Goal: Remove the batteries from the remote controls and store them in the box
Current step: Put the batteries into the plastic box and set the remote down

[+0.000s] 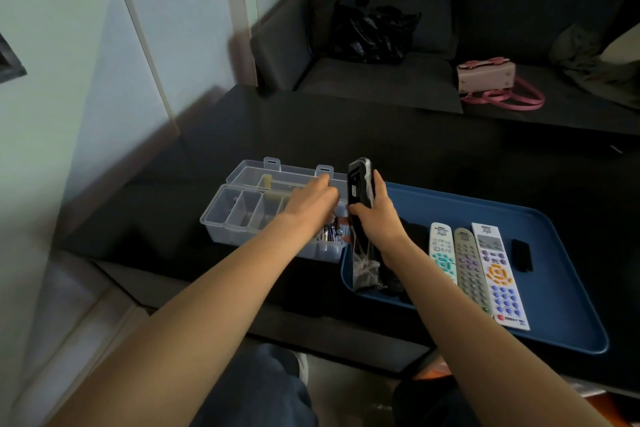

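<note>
Right hand (375,218) grips black remote (360,191); left hand (311,204), fingers loosely extended, over box (239,218).

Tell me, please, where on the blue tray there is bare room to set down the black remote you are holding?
The blue tray is bare along its far side, behind the three light remotes, and along its right edge beyond the small black cover. The near-left corner is crowded: dark items lie there under the right hand, and the black remote stands over them.

Head-worn view, facing forward-down, close over table (433,149)
</note>
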